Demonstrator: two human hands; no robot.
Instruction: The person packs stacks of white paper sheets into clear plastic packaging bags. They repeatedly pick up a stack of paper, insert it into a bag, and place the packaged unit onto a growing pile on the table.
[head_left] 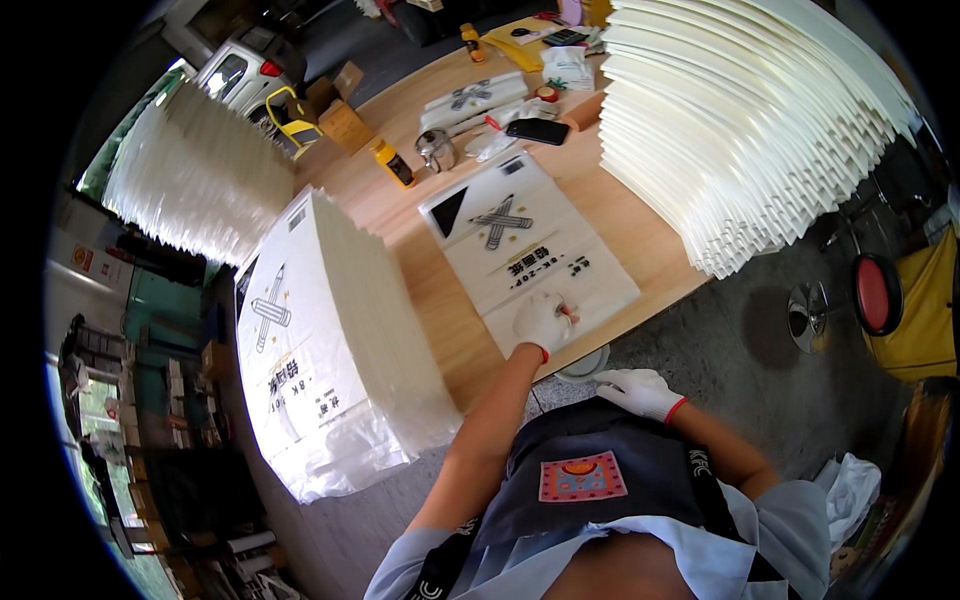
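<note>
Steadying the packet: apparently the step in hand, the gloved left hand lying on its near end; whether the fingers pinch it, I cannot tell.
Right hand: gloved, off the table by the apron, fingers close together, nothing visible in its grasp.
Next move: seems to call for even pressure or a firm hold at the near edge.
Packet's place: flat on the table, between the wrapped stack and the white stack.
Packet's look: pale, glossy, with a crossed-pencil drawing, dark lettering and a black corner triangle.
</note>
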